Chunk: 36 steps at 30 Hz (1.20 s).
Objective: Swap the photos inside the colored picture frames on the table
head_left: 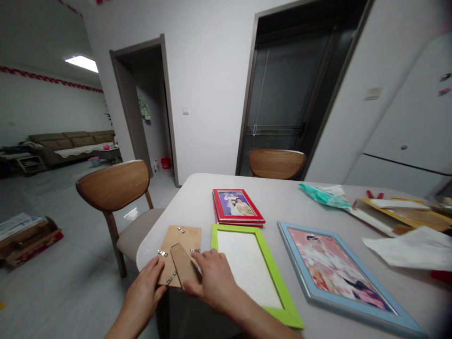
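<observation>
A brown picture frame backing board [191, 234] lies at the table's front left corner, its metal clips and easel stand [183, 266] facing up. My left hand [143, 294] grips the board's left edge near a clip, thumb at the lower side. On the other side, my right hand [213, 278] holds the board's right part, its thumb by the foot of the stand. Some of its fingers are hidden. Beside it, partly behind my right forearm, is a lime green frame [263, 249] with a white inner panel.
Red photo frames [240, 219] are stacked further back. A light blue photo frame [300, 278] lies to the right. Beyond it are a teal packet [323, 197], an open cardboard box [376, 219] and white paper [409, 247]. Wooden chairs [116, 186] [277, 163] stand at the table.
</observation>
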### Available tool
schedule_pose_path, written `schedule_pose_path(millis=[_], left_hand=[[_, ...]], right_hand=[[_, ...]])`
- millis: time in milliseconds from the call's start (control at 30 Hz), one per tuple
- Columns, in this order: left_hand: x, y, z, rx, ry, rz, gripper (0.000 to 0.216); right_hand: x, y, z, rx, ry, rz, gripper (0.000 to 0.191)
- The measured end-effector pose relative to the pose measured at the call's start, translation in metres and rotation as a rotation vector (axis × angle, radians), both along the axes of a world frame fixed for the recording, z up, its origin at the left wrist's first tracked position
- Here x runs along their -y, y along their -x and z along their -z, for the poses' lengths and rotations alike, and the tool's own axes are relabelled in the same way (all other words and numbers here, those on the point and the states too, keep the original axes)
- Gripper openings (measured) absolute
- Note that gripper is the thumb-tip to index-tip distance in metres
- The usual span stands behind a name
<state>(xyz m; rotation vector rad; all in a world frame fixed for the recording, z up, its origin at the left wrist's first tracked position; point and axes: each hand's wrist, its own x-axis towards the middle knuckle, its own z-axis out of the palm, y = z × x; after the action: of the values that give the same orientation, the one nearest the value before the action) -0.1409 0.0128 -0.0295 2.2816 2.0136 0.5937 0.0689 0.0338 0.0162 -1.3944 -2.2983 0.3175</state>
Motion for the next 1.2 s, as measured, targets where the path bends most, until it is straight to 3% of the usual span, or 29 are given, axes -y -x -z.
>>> schedule_pose_path(millis=[133, 267, 367, 533, 667, 833, 1000, 1200], left_hand=[[-0.006, 0.002, 0.011, 0.030, -0.104, 0.030, 0.035], [-0.005, -0.005, 0.018, 0.033, -0.231, 0.078, 0.039], [-0.003, -0.016, 0.009, 0.020, -0.367, 0.109, 0.044], [0.004, -0.059, -0.028, 0.040, -0.497, 0.208, 0.049], [0.010, -0.108, -0.036, 0.094, -0.375, 0.329, 0.060], [0.012, -0.151, -0.022, 0.115, -0.103, 0.430, 0.068], [0.010, -0.156, -0.027, 0.081, 0.153, 0.432, 0.059], [0.010, -0.149, -0.034, 0.060, 0.231, 0.508, 0.062]], right_hand=[[-0.003, 0.029, 0.016, -0.049, 0.032, -0.006, 0.051], [-0.007, 0.025, 0.016, -0.279, 0.065, 0.008, 0.053], [-0.004, 0.012, -0.003, -0.415, 0.066, 0.005, 0.050], [0.010, -0.036, -0.045, -0.434, -0.014, 0.030, 0.044], [0.022, -0.091, -0.052, -0.314, 0.048, 0.120, 0.037], [0.030, -0.135, -0.032, -0.166, 0.145, 0.221, 0.036], [0.027, -0.139, -0.008, -0.129, 0.149, 0.210, 0.034], [0.025, -0.131, 0.018, -0.089, 0.031, 0.196, 0.032]])
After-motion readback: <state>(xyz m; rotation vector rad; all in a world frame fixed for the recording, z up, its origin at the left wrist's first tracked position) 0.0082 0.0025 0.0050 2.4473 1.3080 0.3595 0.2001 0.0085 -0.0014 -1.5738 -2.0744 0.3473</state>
